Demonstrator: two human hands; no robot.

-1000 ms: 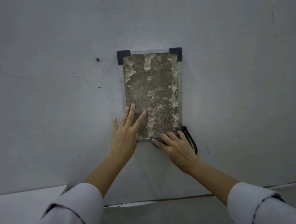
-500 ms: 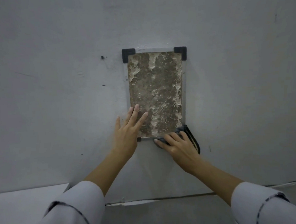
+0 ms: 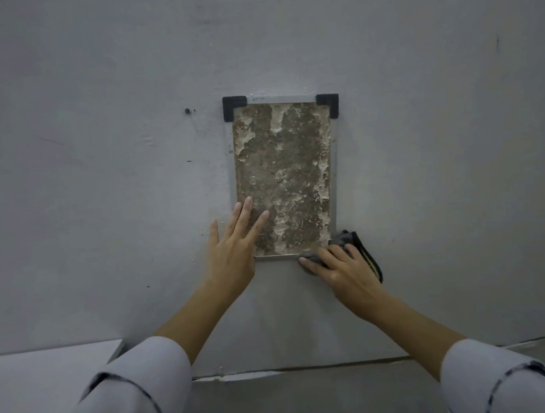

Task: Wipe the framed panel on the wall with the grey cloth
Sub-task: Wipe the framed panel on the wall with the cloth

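The framed panel [image 3: 282, 174] hangs on the grey wall, its brown surface mottled with pale flaky patches inside a thin grey frame. My left hand [image 3: 232, 255] lies flat with spread fingers on the panel's lower left corner and the wall beside it. My right hand [image 3: 344, 269] presses the dark grey cloth [image 3: 342, 237] against the lower right corner of the frame, fingers laid over it. The cloth bunches above my fingers, and its black-edged strip hangs to the right of my hand.
Black corner brackets [image 3: 234, 105] [image 3: 329, 102] hold the panel's top corners. A small dark hole [image 3: 186, 110] marks the wall to the left. A white ledge [image 3: 46, 376] lies at lower left, and the wall's base seam [image 3: 305, 367] runs below my arms.
My right hand has slid the cloth to the right along the panel's bottom edge, towards the lower right corner. The left hand has stayed flat in place.
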